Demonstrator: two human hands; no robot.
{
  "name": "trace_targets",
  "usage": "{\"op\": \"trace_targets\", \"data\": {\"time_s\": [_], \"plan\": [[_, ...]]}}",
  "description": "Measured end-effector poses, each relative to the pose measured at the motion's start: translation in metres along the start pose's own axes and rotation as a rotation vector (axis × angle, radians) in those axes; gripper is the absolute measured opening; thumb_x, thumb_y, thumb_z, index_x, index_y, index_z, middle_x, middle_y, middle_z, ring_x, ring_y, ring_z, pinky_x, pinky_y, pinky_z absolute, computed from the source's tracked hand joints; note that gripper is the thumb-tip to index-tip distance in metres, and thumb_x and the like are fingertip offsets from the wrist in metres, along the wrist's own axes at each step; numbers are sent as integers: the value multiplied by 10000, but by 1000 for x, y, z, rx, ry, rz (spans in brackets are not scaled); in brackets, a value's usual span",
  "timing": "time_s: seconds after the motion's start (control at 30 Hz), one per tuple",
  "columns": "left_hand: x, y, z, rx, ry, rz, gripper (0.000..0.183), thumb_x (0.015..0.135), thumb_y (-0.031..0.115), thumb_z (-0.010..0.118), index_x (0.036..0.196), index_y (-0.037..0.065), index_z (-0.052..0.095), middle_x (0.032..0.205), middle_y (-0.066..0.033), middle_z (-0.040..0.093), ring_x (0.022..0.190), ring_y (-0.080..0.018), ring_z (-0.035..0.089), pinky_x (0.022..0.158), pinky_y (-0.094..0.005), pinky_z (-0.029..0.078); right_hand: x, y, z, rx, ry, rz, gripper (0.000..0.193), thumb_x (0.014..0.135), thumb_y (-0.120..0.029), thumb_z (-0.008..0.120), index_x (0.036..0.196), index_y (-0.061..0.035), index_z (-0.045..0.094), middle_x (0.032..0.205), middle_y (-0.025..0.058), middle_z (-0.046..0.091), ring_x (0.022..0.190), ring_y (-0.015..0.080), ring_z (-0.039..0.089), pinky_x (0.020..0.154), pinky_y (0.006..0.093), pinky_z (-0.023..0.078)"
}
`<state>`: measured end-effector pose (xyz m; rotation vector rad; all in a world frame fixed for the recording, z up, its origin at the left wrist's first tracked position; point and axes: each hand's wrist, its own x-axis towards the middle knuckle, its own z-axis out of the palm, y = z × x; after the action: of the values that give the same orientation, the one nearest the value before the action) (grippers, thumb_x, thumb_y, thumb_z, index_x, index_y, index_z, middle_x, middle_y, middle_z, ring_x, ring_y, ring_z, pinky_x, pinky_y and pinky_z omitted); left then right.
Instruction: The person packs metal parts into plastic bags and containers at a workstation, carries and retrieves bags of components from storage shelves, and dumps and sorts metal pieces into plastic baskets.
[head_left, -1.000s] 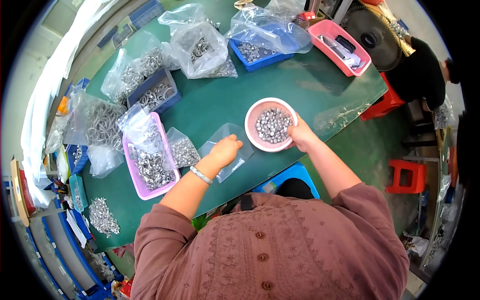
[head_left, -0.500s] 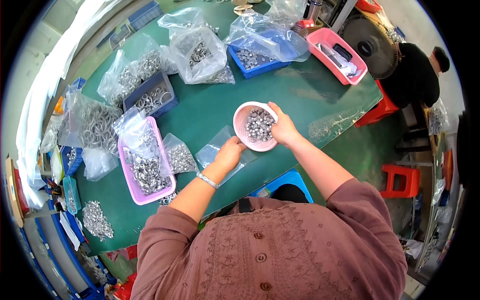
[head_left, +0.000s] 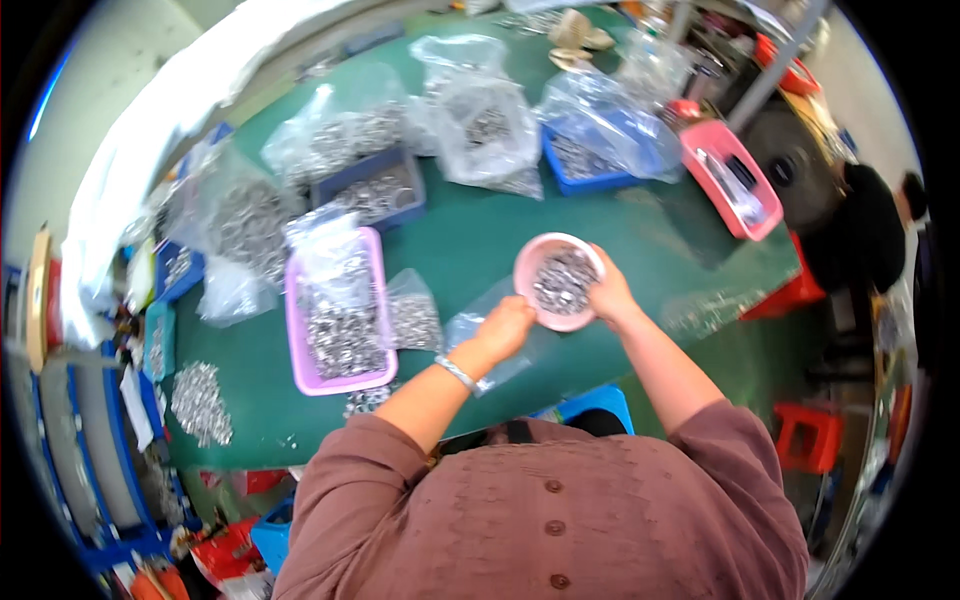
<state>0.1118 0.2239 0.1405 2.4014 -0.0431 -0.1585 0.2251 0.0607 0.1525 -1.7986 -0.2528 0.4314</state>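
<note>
A round pink bowl (head_left: 530, 270) holds many small silvery metal pieces (head_left: 564, 281) near the middle front of the table. My right hand (head_left: 612, 296) grips its right rim, with the thumb at the inner edge and the other fingers hidden beneath. At the lower left rim, my left hand (head_left: 506, 326) is closed, its fingertips against the bowl; the fingers are partly hidden and blurred. A flat clear plastic bag (head_left: 515, 362) lies on the table below the bowl, partly covered by my left hand. Left of it rests a clear bag of small metal parts (head_left: 413, 320).
Beside that bag stands a purple tray (head_left: 340, 385) of metal parts. Blue bins (head_left: 405, 210) and filled clear bags (head_left: 487, 130) line the far side. A pink basket (head_left: 765, 222) sits at the far right corner. Loose metal pieces (head_left: 201, 405) lie at left. A person (head_left: 865, 225) is beyond.
The whole view has shifted, so the table's things sit farther right and most of them lower. My left fingertips have come up against the bowl's rim; my right hand keeps its hold.
</note>
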Motion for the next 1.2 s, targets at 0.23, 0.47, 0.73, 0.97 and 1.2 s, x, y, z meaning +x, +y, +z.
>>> {"op": "trace_targets", "data": {"time_s": [0.23, 0.47, 0.73, 0.97, 1.2], "plan": [[-56, 23, -31, 190, 9, 10, 115, 687, 25, 467, 794, 27, 508, 879, -152, 467, 875, -329, 471, 763, -402, 419, -13, 12, -8, 571, 10, 417, 499, 710, 116, 352, 1171, -62, 415, 1042, 131, 529, 874, 256, 583, 659, 406, 525], [-108, 47, -63, 159, 160, -4, 113, 673, 29, 487, 785, 21, 497, 872, -132, 451, 887, -314, 454, 749, -377, 422, -20, 49, -34, 58, 276, 466, 567, 713, -17, 460, 1253, -53, 292, 1026, 127, 512, 840, 271, 562, 643, 402, 483], [-155, 46, -70, 39, 198, 102, 155, 730, 132, 478, 816, 11, 523, 879, -153, 487, 842, -318, 484, 739, -385, 413, -109, -154, 75, -285, -754, -880, 214, 654, 85, 419, 801, -5, 544, 813, 138, 568, 752, 260, 556, 688, 313, 438], [-206, 35, -97, -103, 298, 78, 192, 771, 173, 437, 788, 5, 526, 823, -170, 495, 823, -324, 483, 717, -396, 398, -126, -174, 143, -449, -965, -734, 162, 608, 110, 408, 659, 9, 524, 672, 136, 540, 630, 271, 545, 590, 315, 443], [-246, 29, -112, 36, 383, 132, 154, 745, 133, 439, 750, 16, 538, 835, -148, 501, 841, -304, 473, 701, -382, 410, -122, -179, 183, -832, -1272, -986, 245, 634, 66, 429, 795, -21, 591, 768, 155, 585, 725, 322, 560, 650, 336, 456]]}}
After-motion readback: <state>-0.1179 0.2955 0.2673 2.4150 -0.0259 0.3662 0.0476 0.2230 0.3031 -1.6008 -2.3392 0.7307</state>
